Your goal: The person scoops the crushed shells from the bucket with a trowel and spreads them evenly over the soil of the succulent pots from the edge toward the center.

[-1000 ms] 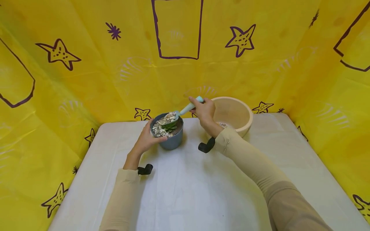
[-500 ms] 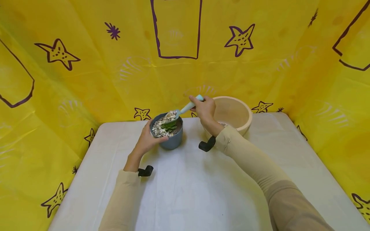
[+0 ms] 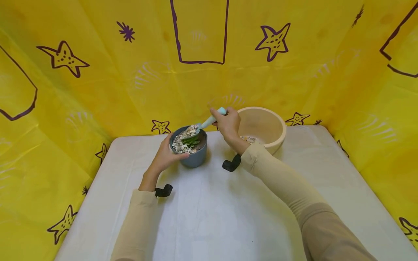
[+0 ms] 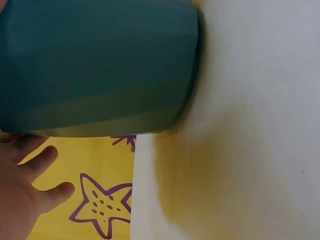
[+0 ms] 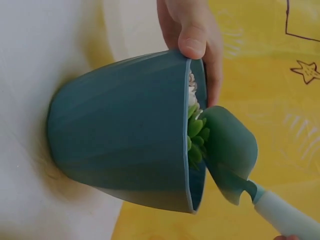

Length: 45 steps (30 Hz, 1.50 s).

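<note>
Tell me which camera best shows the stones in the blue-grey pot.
The head view: it looks down into the pot, so the stones show beside the plant. The right wrist view catches only a few pale ones near the plant; the left wrist view shows just the pot's outside and none of the stones.

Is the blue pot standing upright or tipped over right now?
Upright: the blue pot sits base-down on the table, mouth upward, with the plant inside.

Long beige sleeves (image 3: 138, 221) end near black, bent wrist pieces (image 3: 231, 164).
</note>
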{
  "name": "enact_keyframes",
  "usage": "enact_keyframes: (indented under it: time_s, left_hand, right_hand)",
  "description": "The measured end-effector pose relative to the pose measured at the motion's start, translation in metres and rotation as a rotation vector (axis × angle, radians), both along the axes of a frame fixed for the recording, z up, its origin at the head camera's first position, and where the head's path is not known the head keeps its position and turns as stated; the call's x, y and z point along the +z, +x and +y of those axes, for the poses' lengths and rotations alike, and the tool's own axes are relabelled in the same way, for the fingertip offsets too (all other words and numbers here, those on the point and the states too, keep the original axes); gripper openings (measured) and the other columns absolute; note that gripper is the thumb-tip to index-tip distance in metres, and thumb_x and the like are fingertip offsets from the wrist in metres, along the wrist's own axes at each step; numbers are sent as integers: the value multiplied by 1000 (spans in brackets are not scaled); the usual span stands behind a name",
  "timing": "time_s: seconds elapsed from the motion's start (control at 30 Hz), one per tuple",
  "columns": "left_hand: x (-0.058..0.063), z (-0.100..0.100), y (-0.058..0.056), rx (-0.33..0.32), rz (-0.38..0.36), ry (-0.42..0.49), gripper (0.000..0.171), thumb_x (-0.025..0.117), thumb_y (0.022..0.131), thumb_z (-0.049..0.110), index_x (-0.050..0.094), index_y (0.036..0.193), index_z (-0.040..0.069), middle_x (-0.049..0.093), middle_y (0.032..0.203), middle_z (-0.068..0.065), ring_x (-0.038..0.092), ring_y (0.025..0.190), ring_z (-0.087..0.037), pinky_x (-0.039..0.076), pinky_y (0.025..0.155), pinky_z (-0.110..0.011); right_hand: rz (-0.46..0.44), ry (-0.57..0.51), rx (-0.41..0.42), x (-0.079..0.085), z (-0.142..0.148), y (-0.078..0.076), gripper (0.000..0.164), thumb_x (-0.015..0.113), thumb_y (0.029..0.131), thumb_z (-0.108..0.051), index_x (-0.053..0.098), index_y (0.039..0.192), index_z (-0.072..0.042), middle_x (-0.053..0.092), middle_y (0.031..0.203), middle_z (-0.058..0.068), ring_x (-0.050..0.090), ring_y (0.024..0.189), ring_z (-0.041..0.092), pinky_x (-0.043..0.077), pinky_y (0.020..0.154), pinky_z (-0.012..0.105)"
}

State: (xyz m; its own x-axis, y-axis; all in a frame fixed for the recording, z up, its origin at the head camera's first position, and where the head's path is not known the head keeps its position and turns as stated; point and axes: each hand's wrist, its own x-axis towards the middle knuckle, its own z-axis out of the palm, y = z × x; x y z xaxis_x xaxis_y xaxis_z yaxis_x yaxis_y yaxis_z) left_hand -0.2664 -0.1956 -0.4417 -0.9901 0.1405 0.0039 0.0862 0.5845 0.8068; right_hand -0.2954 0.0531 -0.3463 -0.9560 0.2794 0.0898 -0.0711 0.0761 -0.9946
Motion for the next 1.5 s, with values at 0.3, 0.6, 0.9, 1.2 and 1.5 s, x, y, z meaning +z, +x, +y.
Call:
enact_keyframes:
  time_s: [0.3, 0.6, 0.9, 1.2, 1.5]
  left_hand:
    - [3, 3, 6, 15, 21, -26, 120, 82, 71, 52, 10, 157, 12, 20, 160, -18, 20, 148, -37, 22, 117, -60]
    - [7, 0, 1, -36, -16, -12, 120, 83, 71, 48, 9, 157, 10, 16, 162, -18, 17, 149, -38, 21, 117, -62]
    - [4, -1, -1, -20, -21, -14, 118, 83, 71, 49, 11, 157, 13, 17, 162, -17, 18, 149, -37, 20, 118, -60]
    - [2, 5, 7, 7, 56, -1, 116, 85, 69, 49, 17, 155, 8, 28, 157, -18, 26, 145, -36, 24, 117, -58]
    - [2, 6, 9, 1, 59, -10, 113, 84, 70, 48, 19, 154, 9, 30, 155, -18, 27, 145, -35, 26, 116, -58]
  right_hand:
    - [-12, 6, 7, -1, 0, 3, 34, 77, 83, -29, 52, 79, -7, 65, 82, 11, 68, 54, 12, 57, 53, 24]
    - [-4, -9, 6, 5, 2, 2, 33, 78, 83, -27, 52, 78, -7, 65, 83, 12, 68, 52, 12, 60, 66, 43]
    - [0, -11, 6, 6, 3, 2, 34, 78, 82, -27, 51, 76, -8, 64, 80, 9, 68, 53, 12, 60, 61, 36]
    - [22, 14, 12, 7, 2, 5, 33, 78, 83, -28, 52, 77, -7, 65, 80, 10, 71, 56, 19, 59, 56, 32]
    - [38, 57, 20, 1, -1, 5, 34, 77, 84, -29, 52, 77, -7, 65, 79, 11, 73, 63, 27, 58, 54, 28]
